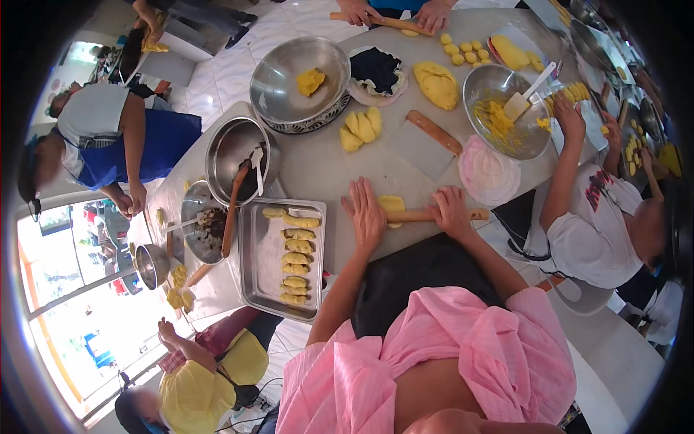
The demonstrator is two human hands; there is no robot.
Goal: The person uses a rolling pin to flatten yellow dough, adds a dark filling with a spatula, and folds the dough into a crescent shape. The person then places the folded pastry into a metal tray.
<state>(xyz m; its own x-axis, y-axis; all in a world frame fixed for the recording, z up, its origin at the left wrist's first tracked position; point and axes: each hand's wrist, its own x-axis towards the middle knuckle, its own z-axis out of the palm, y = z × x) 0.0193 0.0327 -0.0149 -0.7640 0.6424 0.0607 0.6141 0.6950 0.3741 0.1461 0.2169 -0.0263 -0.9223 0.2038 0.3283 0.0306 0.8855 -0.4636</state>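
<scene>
A wooden rolling pin lies across a small flattened piece of yellow dough near the table's edge. My left hand rests over the pin's left end, its fingers stretched forward. Nearer the other end, my right hand bends over the pin, and the right tip sticks out past it. Beyond my hands are a dough scraper with a wooden handle and several cut dough pieces. To my left, a metal baking tray holds a column of filled dough rolls.
Around the worktable stand a large steel bowl with dough, a pot, a bowl of dark filling and a bowl with a spatula. A dough loaf lies farther back. Co-workers stand on several sides.
</scene>
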